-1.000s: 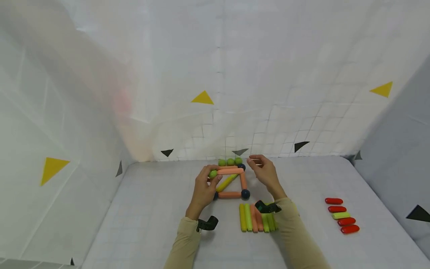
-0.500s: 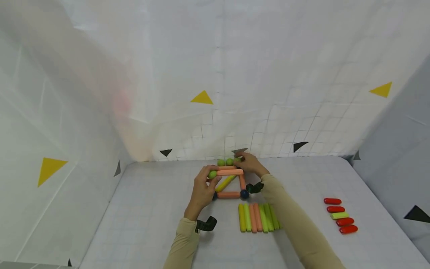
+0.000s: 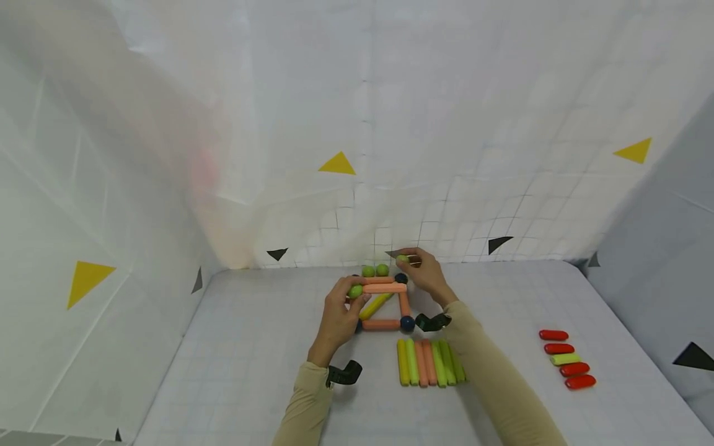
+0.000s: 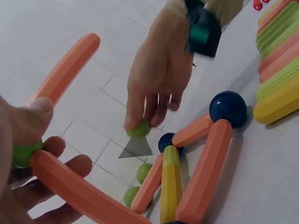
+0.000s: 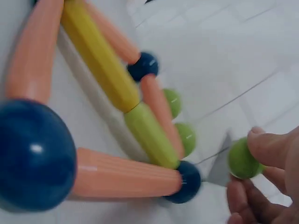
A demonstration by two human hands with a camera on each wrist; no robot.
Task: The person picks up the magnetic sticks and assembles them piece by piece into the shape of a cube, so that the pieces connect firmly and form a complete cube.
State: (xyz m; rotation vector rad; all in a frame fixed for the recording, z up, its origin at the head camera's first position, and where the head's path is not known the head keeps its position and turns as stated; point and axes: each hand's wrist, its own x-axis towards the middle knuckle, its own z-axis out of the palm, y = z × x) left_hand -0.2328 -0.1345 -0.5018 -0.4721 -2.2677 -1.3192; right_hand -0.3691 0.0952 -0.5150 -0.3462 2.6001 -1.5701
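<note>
My left hand grips a green ball with two orange rods joined to it, raised over the left side of a flat frame. A second green ball is pinched between the thumb and fingers of my right hand, above the frame's far right corner. Orange rods form the frame's sides, with dark blue balls at its corners. Across it runs a yellow and light green diagonal rod. My left hand partly hides the frame's left side in the head view.
Two loose green balls lie behind the frame by the white back wall. A row of yellow, green and orange rods lies nearer. At right are several red pieces and a light green one.
My right hand reached left to the row of green balls behind the frame, took the rightmost one and lifted it slightly. My left hand stayed almost still with its ball and rods.
</note>
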